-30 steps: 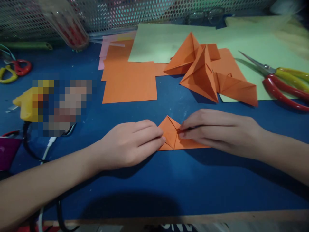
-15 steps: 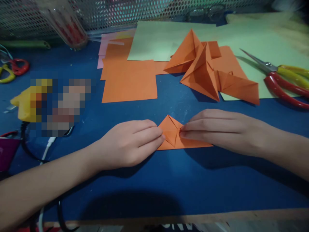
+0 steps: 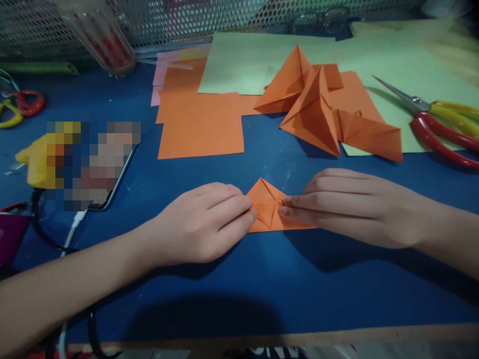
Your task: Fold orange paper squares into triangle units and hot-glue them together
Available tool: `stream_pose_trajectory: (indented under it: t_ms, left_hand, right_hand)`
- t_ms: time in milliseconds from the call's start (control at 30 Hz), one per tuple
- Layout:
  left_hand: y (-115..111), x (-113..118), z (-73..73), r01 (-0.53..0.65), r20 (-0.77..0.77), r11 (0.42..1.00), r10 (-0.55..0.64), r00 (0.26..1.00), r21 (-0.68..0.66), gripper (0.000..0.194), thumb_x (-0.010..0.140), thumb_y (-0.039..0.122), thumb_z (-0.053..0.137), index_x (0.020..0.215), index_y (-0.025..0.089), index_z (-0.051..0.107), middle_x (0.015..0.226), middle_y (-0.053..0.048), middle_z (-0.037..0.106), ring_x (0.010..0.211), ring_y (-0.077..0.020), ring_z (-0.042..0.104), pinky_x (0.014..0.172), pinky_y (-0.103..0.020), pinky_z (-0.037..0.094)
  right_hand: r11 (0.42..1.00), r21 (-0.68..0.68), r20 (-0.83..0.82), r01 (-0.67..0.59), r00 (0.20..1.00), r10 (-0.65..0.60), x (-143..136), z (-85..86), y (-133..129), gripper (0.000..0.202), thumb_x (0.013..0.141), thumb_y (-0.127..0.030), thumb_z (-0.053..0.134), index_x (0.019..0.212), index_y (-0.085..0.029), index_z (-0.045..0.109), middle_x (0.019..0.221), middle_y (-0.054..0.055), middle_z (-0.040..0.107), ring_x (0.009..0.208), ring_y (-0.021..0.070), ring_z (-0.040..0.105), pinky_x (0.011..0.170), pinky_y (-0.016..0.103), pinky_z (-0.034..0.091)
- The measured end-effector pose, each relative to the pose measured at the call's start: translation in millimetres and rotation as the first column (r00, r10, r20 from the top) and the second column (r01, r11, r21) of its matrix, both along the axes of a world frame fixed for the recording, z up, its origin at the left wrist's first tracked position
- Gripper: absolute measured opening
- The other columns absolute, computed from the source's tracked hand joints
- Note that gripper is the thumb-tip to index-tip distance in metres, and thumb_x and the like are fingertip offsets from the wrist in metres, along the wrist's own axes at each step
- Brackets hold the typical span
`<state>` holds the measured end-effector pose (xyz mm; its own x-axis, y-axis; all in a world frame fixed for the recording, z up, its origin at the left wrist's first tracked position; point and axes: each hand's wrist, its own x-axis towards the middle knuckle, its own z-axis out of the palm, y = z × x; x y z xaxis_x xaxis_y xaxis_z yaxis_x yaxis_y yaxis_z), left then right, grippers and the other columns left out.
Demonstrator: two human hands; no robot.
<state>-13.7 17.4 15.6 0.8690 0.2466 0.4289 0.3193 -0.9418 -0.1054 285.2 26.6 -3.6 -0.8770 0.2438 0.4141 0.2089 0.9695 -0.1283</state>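
Observation:
A small folded orange paper point(image 3: 265, 209), with a pointed top and a creased kite-shaped flap, lies on the blue table point(image 3: 239, 279) between my hands. My left hand point(image 3: 209, 219) has its fingers pressed together on the paper's left side. On its right part rest the fingertips of my right hand point(image 3: 348, 207), also held together. Both thumbs are mostly hidden below the fingers.
Behind are folded orange pieces point(image 3: 314, 109), flat orange sheets point(image 3: 202, 124) and pale green sheets point(image 3: 243, 62). Red-and-yellow scissors point(image 3: 430, 112) lie at right. A phone point(image 3: 123, 169) with a cable and a jar point(image 3: 108, 50) stand at left.
My right hand's fingertips have shifted slightly on the paper, and its lower fingers have moved a little downward. My left hand and the folded paper have hardly moved.

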Motion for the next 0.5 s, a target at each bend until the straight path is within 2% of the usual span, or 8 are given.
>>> stream_pose_trajectory:
  t_ms: [67,167,300,400,500]
  left_hand:
    - [0.0,-0.1,-1.2,0.008,0.015,0.999,-0.008,1.0,-0.043,0.041,0.111,0.006,0.041,0.099,0.011,0.079,0.097,-0.009,0.081,0.091,-0.0192,0.074,0.093,-0.028,0.058]
    - [1.2,-0.4,-6.5,-0.05,0.062,0.985,0.061,0.996,-0.167,0.043,0.112,0.009,0.037,0.102,0.015,0.078,0.098,-0.008,0.08,0.091,-0.019,0.074,0.091,-0.03,0.061]
    - [5.2,-1.3,-14.6,-0.089,0.096,0.974,0.111,0.989,-0.209,0.027,0.113,0.021,0.049,0.108,0.012,0.074,0.097,-0.01,0.078,0.085,-0.0194,0.071,0.079,-0.03,0.06]
    - [9.4,-1.2,-15.6,-0.106,0.086,0.963,0.131,0.988,-0.248,0.034,0.114,0.036,0.053,0.108,0.01,0.073,0.091,-0.01,0.074,0.082,-0.0197,0.067,0.075,-0.03,0.058]
    - [11.8,0.2,-13.6,-0.108,0.063,0.943,0.135,0.989,-0.315,0.039,0.114,0.04,0.051,0.112,0.008,0.072,0.093,-0.01,0.071,0.082,-0.0206,0.064,0.074,-0.031,0.055]
  right_hand:
    - [1.0,-0.011,0.002,0.002,1.0,-0.002,0.7,0.2,-0.9,0.034,0.112,-0.007,0.029,0.12,-0.017,0.061,0.107,0.008,0.074,0.096,0.0187,0.059,0.093,0.038,0.051]
    - [0.999,-0.035,-0.013,0.009,1.0,-0.01,0.7,-2.1,-1.1,0.033,0.111,-0.007,0.033,0.12,-0.018,0.063,0.107,0.008,0.075,0.095,0.0191,0.06,0.093,0.038,0.052]
    - [0.993,-0.069,-0.11,0.098,0.988,-0.105,-2.2,-7.1,5.0,0.026,0.109,-0.01,0.048,0.126,-0.02,0.065,0.104,0.006,0.075,0.094,0.0163,0.067,0.089,0.033,0.056]
    - [0.972,-0.157,-0.109,0.176,0.975,-0.194,-4.7,-4.8,10.6,0.017,0.107,-0.028,0.063,0.12,-0.02,0.07,0.1,0.006,0.074,0.087,0.014,0.072,0.079,0.026,0.059]
    - [0.919,-0.313,-0.044,0.238,0.963,-0.265,-7.0,2.5,9.3,0.027,0.103,-0.046,0.068,0.105,-0.022,0.077,0.096,0.006,0.075,0.078,0.015,0.073,0.067,0.027,0.058]
